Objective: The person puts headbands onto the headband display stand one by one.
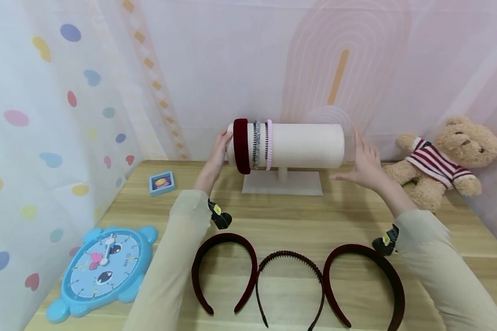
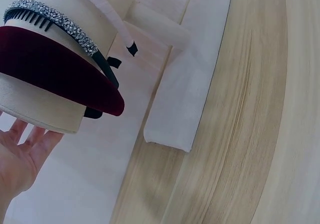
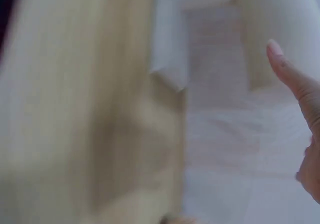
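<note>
A white cylindrical headband stand [image 1: 308, 145] on a flat base is at the back of the table. Toward its left end it carries a wide dark red velvet headband [image 1: 241, 146], a silver glittery headband [image 1: 257, 146] and a pale pink headband [image 1: 269, 149]. My left hand [image 1: 216, 156] touches the stand's left end with extended fingers; the left wrist view shows those fingers [image 2: 37, 136] against the end face. Off the stand's right end, my right hand [image 1: 366, 163] is spread and holds nothing. Its thumb [image 3: 287, 74] stands out near the cylinder in the blurred right wrist view.
In front lie a dark red headband [image 1: 226, 237], a thin toothed headband [image 1: 290, 253] and another dark red headband [image 1: 356, 248]. A blue toy clock [image 1: 126, 271] and a small blue box [image 1: 162, 183] lie left; a teddy bear [image 1: 432, 170] sits at the right.
</note>
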